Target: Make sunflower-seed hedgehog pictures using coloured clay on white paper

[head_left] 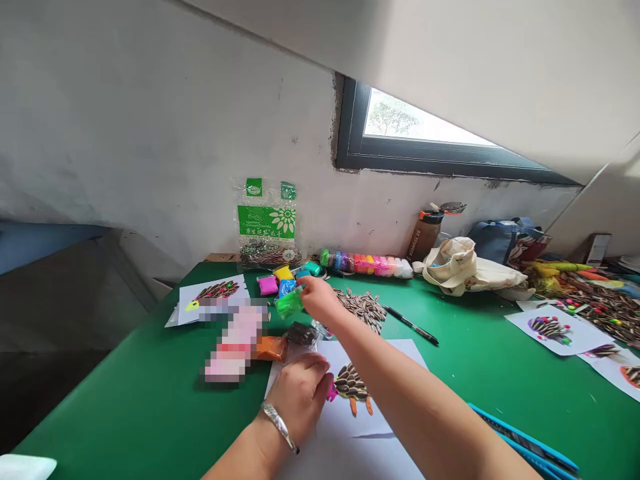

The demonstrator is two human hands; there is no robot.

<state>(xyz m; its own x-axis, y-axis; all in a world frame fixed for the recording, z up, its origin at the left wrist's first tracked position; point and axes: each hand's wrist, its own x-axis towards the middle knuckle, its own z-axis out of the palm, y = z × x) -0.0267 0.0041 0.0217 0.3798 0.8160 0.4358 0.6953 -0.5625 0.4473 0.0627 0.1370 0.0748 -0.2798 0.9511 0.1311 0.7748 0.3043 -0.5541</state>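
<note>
My right hand (319, 298) reaches across to the far side of the paper and pinches a bright green clay packet (289, 305). Below it, my left hand (300, 387), with a silver bracelet at the wrist, rests on the white paper (350, 443) with its fingers curled together; what they hold, if anything, is hidden. Beside its thumb is a hedgehog picture (351, 383) with a sunflower-seed body, a pink face and orange legs. My right forearm covers part of the sheet. A black clay packet (301, 335) and an orange clay packet (271, 348) lie just beyond my left hand.
Beyond my right hand are a seed pile (361, 308), a pen (412, 326) and a row of coloured clay (367, 263). A seed bag (267, 230) leans on the wall. Finished pictures (565, 330) lie right; a blue-edged case (525, 443) sits near front.
</note>
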